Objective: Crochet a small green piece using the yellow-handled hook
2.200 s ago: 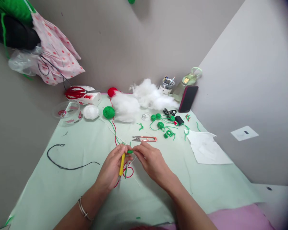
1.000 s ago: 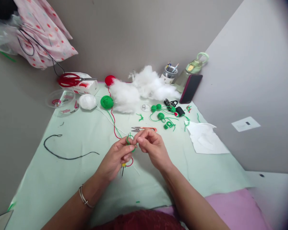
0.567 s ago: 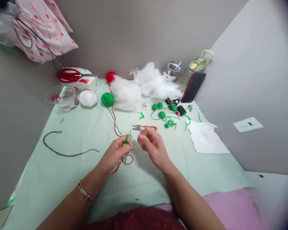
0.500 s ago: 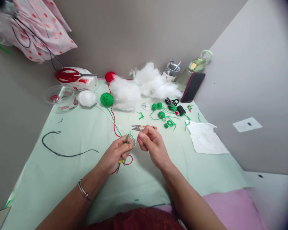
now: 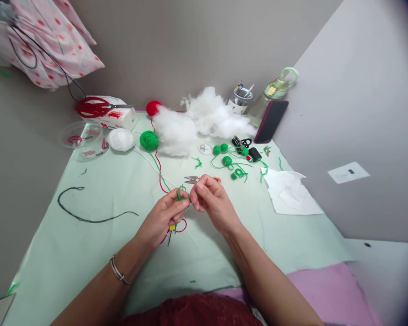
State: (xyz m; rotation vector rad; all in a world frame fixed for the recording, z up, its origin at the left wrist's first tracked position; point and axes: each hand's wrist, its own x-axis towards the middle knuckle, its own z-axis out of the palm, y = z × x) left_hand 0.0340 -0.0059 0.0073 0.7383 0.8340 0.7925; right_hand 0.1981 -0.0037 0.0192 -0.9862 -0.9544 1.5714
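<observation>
Your left hand pinches unfinished-looking green yarn loops; right hand curled, hold unclear; green crocheted balls, centre-right, look done.

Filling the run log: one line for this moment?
left hand: green yarn, yellow tool | right hand: curled, contents unclear | snips: partly behind right hand

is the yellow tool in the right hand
No, the yellow tool pokes out from under the left hand, apart from the right hand.

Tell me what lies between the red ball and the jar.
White fluff lies between the red ball and the jar, as the head view shows.
</observation>
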